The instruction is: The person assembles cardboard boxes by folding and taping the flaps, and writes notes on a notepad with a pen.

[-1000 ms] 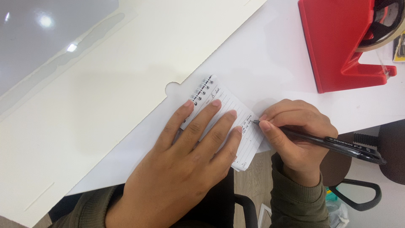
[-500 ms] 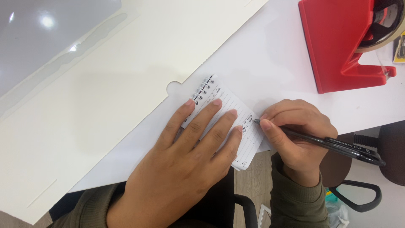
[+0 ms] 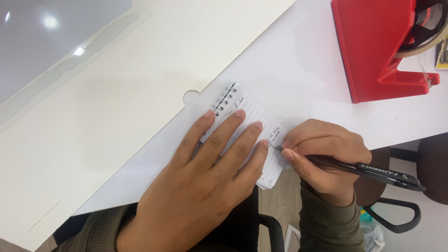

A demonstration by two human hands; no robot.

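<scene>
Step in hand: you are writing on the small spiral notepad (image 3: 249,128), partway down the lined page, by the look of it; the top lines are already carrying handwriting.
Left hand: your left hand (image 3: 205,179) is lying flat and fully open, fingers spread over the left and middle of the page, pinning it down without gripping anything.
Right hand: your right hand (image 3: 326,156) is curled closed around a black pen (image 3: 361,170), thumb and forefinger pinching it near the tip, the barrel pointing out to the right.
Pen tip: it is touching the page at its right edge, just beside your left little finger.
Notepad: it is sitting tilted on the white table (image 3: 289,60), spiral binding up and to the left, its lower corner hanging over the table's near edge.
Nearby: a cream sheet of card (image 3: 107,116) is lying to the left, partly under the notepad; a red tape dispenser (image 3: 378,51) is standing well apart, upper right.
Next move calls for: keeping the flat hand pressing, since the overhanging corner looks unsupported, and leaving the pen room beside that little finger.
</scene>
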